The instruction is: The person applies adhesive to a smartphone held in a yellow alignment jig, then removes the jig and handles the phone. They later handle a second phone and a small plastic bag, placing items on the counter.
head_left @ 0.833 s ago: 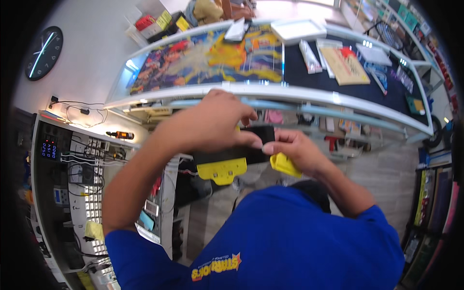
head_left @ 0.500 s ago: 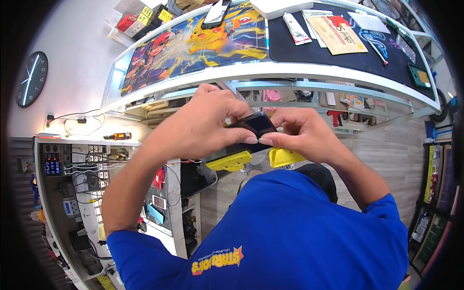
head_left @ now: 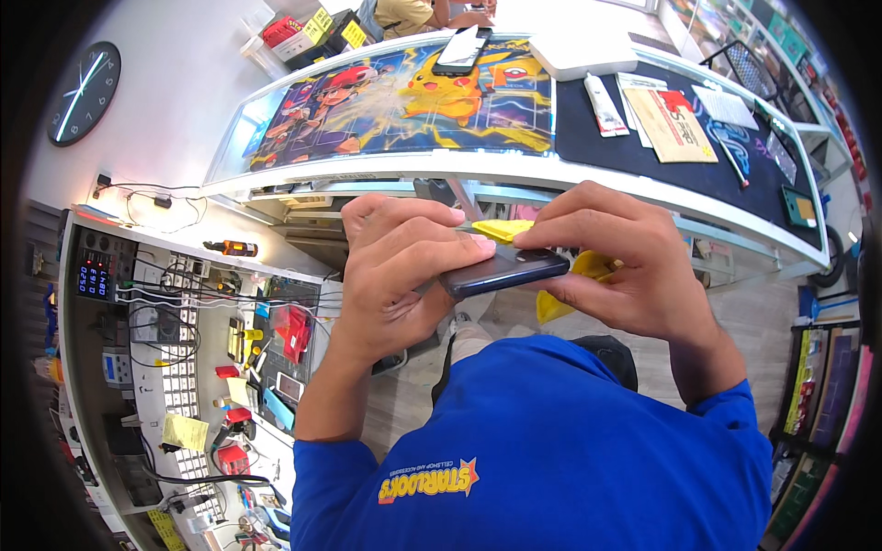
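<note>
A dark, glossy phone (head_left: 507, 274) is held in front of my chest, tilted with its long edge toward me. My left hand (head_left: 395, 262) grips its left end, with fingertips lying over the upper face and the thumb tucked below. At the other end, my right hand (head_left: 634, 253) pinches the phone, fingers above and thumb beneath. Yellow pieces of something (head_left: 602, 266) show behind and under the hands; what they belong to is mostly hidden.
Ahead stands a glass display counter (head_left: 514, 188) with a printed mat (head_left: 386, 101), another phone (head_left: 461, 50), a white tube (head_left: 604, 106) and a brown envelope (head_left: 671, 124). At left, a bench carries a lit power supply (head_left: 95, 266), cables and tools. Someone sits beyond the counter.
The phone has tipped to a flatter angle, its edge now facing me. My left hand has moved left and down, its fingers now on top; the right has shifted right. The view has shifted too.
</note>
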Motion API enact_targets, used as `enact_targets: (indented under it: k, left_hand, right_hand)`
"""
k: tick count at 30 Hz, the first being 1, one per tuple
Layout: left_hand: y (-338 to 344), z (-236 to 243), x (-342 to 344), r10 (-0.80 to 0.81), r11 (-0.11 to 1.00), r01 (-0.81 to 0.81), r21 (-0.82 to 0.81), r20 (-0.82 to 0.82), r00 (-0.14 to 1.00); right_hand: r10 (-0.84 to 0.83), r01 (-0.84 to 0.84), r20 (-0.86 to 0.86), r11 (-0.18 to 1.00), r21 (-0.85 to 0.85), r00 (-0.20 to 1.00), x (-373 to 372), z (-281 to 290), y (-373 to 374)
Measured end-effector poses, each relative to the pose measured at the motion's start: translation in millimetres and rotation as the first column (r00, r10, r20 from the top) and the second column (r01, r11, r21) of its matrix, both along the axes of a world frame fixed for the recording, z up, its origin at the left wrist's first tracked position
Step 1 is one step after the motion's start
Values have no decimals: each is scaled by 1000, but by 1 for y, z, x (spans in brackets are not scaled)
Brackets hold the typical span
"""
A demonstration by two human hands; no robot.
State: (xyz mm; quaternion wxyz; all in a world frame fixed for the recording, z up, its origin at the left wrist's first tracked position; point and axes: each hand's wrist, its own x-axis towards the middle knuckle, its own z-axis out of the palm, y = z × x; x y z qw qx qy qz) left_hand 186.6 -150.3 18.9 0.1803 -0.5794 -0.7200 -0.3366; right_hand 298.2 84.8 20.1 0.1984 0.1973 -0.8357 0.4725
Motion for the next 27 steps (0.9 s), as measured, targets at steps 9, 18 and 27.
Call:
enact_targets:
  k: [9,18,27]
  left_hand:
    - [-28,-5,-94,-78,974,103,203,-126,989]
    - [-62,-13,-207,-78,954,7,301,226,971]
    - [-75,-40,-276,-295,890,-141,434,782,549]
  right_hand:
    - [21,43,-223,960,277,975,-83,25,-33]
    - [136,343,483,542,-767,865,-204,1,-21]
    - [552,485,716,529,-696,427,-230,-3,-78]
